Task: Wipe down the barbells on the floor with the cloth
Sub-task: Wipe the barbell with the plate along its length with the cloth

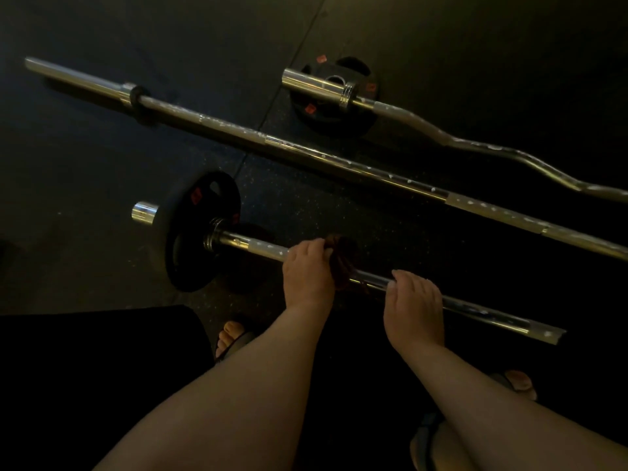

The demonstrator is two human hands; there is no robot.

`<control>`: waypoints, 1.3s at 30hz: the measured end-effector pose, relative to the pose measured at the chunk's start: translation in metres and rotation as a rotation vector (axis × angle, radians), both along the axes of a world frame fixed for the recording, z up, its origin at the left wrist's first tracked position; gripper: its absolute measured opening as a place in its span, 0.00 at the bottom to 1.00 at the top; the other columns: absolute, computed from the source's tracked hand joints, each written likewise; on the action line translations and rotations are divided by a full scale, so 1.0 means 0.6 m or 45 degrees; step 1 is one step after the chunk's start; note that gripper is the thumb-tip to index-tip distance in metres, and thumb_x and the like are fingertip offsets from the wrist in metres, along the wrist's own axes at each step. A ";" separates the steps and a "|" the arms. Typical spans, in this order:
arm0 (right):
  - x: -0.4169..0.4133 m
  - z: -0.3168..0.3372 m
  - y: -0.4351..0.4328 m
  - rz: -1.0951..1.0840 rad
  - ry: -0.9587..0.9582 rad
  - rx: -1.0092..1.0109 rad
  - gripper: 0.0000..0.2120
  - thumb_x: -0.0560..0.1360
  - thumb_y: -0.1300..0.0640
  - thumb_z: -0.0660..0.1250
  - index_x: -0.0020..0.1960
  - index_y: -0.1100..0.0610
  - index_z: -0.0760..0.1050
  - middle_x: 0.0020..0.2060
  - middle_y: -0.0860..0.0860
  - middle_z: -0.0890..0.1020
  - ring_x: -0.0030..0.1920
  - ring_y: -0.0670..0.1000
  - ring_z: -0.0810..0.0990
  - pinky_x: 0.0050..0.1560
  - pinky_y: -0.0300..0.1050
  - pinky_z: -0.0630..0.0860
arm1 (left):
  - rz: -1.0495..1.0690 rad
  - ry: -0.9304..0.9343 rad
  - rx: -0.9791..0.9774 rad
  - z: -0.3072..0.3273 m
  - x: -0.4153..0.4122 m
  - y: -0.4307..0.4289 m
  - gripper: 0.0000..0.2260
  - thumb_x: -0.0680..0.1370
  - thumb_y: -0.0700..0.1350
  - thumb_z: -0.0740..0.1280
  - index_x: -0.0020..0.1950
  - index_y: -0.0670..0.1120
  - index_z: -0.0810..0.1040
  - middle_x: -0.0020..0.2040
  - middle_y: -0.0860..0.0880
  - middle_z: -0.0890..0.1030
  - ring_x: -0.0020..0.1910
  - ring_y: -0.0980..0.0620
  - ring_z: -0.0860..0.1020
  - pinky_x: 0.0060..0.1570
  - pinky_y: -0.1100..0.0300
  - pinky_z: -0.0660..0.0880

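Now the soft cloth (pixel 344 263) is squeezed around the heavy, probably slippery barbell (pixel 251 244) by the left hand (pixel 307 275), while its bare shaft is clasped by the right hand (pixel 413 302).

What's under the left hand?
A cloth, bunched around the nearest barbell. The left hand grips it; the bar section beneath cloth and hand is hidden.

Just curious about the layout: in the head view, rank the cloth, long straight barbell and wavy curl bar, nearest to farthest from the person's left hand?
1. Cloth: gripped by the left hand on the near bar.
2. Long straight barbell: the middle bar, beyond it.
3. Curl bar: farthest, upper right.
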State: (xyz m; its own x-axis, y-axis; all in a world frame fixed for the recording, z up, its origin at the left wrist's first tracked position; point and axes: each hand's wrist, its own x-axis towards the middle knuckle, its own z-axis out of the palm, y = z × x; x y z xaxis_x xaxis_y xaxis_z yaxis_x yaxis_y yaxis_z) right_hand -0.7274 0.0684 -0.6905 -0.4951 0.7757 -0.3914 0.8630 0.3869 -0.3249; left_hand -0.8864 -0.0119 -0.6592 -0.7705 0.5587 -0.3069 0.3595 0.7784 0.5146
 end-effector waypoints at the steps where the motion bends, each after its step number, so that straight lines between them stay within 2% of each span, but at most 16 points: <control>1: -0.002 0.003 -0.002 -0.010 0.007 -0.003 0.20 0.86 0.50 0.50 0.73 0.54 0.70 0.70 0.51 0.75 0.73 0.51 0.68 0.79 0.50 0.54 | 0.232 -0.009 0.053 0.003 -0.011 0.003 0.05 0.82 0.49 0.63 0.56 0.53 0.77 0.54 0.54 0.77 0.56 0.53 0.76 0.64 0.50 0.73; 3: -0.009 0.009 -0.004 -0.031 0.029 -0.002 0.20 0.86 0.51 0.50 0.73 0.54 0.71 0.69 0.50 0.76 0.72 0.51 0.69 0.79 0.51 0.56 | 0.655 0.067 0.172 0.014 -0.030 0.012 0.04 0.82 0.50 0.62 0.53 0.53 0.76 0.50 0.54 0.75 0.51 0.52 0.77 0.57 0.50 0.76; 5: -0.015 0.013 -0.005 -0.044 0.058 0.003 0.20 0.86 0.51 0.51 0.72 0.54 0.71 0.69 0.50 0.76 0.73 0.51 0.68 0.80 0.50 0.55 | 0.723 0.262 0.228 0.026 -0.038 0.017 0.07 0.82 0.50 0.63 0.58 0.51 0.76 0.53 0.53 0.75 0.53 0.52 0.76 0.58 0.50 0.74; 7: -0.016 0.012 -0.003 -0.044 0.062 0.012 0.20 0.85 0.51 0.50 0.72 0.54 0.71 0.68 0.50 0.76 0.73 0.50 0.69 0.80 0.50 0.52 | 0.560 0.319 0.229 0.032 -0.029 0.013 0.12 0.81 0.48 0.65 0.64 0.50 0.74 0.58 0.52 0.75 0.58 0.53 0.74 0.62 0.53 0.70; 10: -0.017 0.007 -0.005 -0.050 0.025 0.019 0.21 0.85 0.50 0.50 0.73 0.54 0.70 0.70 0.51 0.75 0.74 0.51 0.67 0.81 0.51 0.49 | 0.109 0.107 0.005 0.009 0.020 -0.010 0.21 0.81 0.48 0.65 0.74 0.51 0.68 0.68 0.50 0.69 0.67 0.52 0.69 0.69 0.52 0.67; 12: -0.022 0.006 -0.009 -0.057 -0.012 0.039 0.22 0.85 0.50 0.48 0.74 0.54 0.69 0.72 0.50 0.74 0.77 0.50 0.64 0.81 0.50 0.46 | -0.102 0.018 -0.128 -0.009 0.057 -0.018 0.25 0.82 0.51 0.63 0.78 0.54 0.61 0.71 0.50 0.63 0.62 0.53 0.69 0.67 0.53 0.69; 15: -0.023 0.004 -0.012 0.002 -0.014 0.041 0.22 0.86 0.50 0.48 0.75 0.54 0.68 0.73 0.50 0.73 0.77 0.50 0.64 0.81 0.50 0.47 | -0.198 0.092 -0.168 -0.014 0.065 -0.010 0.23 0.84 0.53 0.59 0.78 0.53 0.61 0.68 0.50 0.64 0.57 0.54 0.69 0.64 0.55 0.69; 19: -0.022 0.005 -0.008 0.034 -0.020 0.014 0.21 0.86 0.49 0.49 0.75 0.53 0.69 0.72 0.50 0.74 0.75 0.50 0.66 0.80 0.51 0.53 | -0.334 0.318 -0.178 -0.033 0.033 -0.030 0.18 0.83 0.59 0.54 0.71 0.57 0.66 0.71 0.52 0.63 0.73 0.49 0.60 0.77 0.50 0.50; 22: -0.028 0.006 -0.011 0.079 0.002 -0.007 0.22 0.86 0.49 0.48 0.75 0.53 0.68 0.73 0.49 0.73 0.76 0.49 0.65 0.80 0.51 0.50 | -0.092 0.156 -0.144 -0.040 0.027 -0.030 0.18 0.84 0.57 0.49 0.72 0.56 0.66 0.79 0.53 0.59 0.81 0.48 0.46 0.79 0.47 0.39; 26: -0.035 -0.001 -0.014 0.129 -0.002 0.000 0.24 0.85 0.48 0.46 0.76 0.53 0.67 0.73 0.49 0.72 0.77 0.49 0.64 0.80 0.50 0.45 | -0.183 0.278 -0.102 -0.031 0.057 0.001 0.16 0.83 0.47 0.59 0.71 0.49 0.71 0.74 0.49 0.69 0.80 0.46 0.53 0.79 0.42 0.40; 28: -0.035 -0.003 -0.015 0.145 -0.019 0.028 0.24 0.84 0.48 0.46 0.75 0.53 0.68 0.72 0.49 0.73 0.76 0.49 0.65 0.81 0.51 0.47 | -0.367 0.173 -0.025 -0.035 0.068 -0.004 0.18 0.83 0.46 0.60 0.74 0.51 0.67 0.76 0.51 0.66 0.81 0.46 0.48 0.77 0.46 0.35; 31: -0.035 -0.003 -0.011 0.101 -0.007 0.035 0.23 0.84 0.49 0.48 0.73 0.52 0.70 0.70 0.48 0.75 0.75 0.49 0.68 0.81 0.52 0.51 | -0.423 0.160 0.022 -0.042 0.051 -0.019 0.18 0.83 0.48 0.58 0.74 0.53 0.67 0.75 0.53 0.67 0.80 0.49 0.52 0.79 0.48 0.41; 34: -0.038 -0.003 -0.011 0.059 -0.009 0.026 0.21 0.85 0.49 0.49 0.73 0.52 0.70 0.70 0.49 0.76 0.73 0.49 0.69 0.80 0.52 0.53 | 0.073 0.184 0.054 -0.030 0.016 -0.015 0.15 0.84 0.49 0.57 0.69 0.52 0.72 0.71 0.52 0.72 0.78 0.50 0.58 0.80 0.47 0.51; 36: -0.045 -0.001 -0.015 0.063 0.001 0.024 0.22 0.85 0.49 0.49 0.74 0.53 0.70 0.70 0.49 0.75 0.74 0.50 0.68 0.80 0.52 0.51 | 0.300 0.124 0.045 -0.024 0.002 -0.009 0.14 0.84 0.48 0.58 0.69 0.50 0.73 0.71 0.51 0.71 0.79 0.49 0.57 0.79 0.46 0.51; 37: -0.050 0.002 -0.020 0.093 0.016 0.009 0.22 0.85 0.49 0.48 0.75 0.54 0.69 0.71 0.50 0.75 0.75 0.50 0.67 0.81 0.52 0.50 | 0.268 0.129 0.017 -0.021 0.005 -0.008 0.14 0.83 0.47 0.59 0.69 0.50 0.73 0.71 0.51 0.71 0.78 0.48 0.57 0.79 0.46 0.50; 39: -0.063 0.009 -0.031 0.220 0.060 -0.017 0.22 0.85 0.51 0.50 0.76 0.55 0.67 0.73 0.51 0.73 0.76 0.50 0.65 0.81 0.50 0.48 | -0.057 0.232 -0.047 -0.020 0.027 -0.010 0.17 0.81 0.47 0.64 0.70 0.49 0.73 0.72 0.50 0.70 0.77 0.46 0.58 0.79 0.45 0.48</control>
State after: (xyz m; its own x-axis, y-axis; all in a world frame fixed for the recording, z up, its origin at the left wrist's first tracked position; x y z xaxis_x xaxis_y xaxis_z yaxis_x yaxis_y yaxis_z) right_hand -0.7650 0.0498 -0.6851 -0.6386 0.6723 -0.3744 0.7678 0.5237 -0.3692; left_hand -0.8703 -0.0181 -0.6710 -0.7899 0.5846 -0.1854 0.4788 0.7767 0.4091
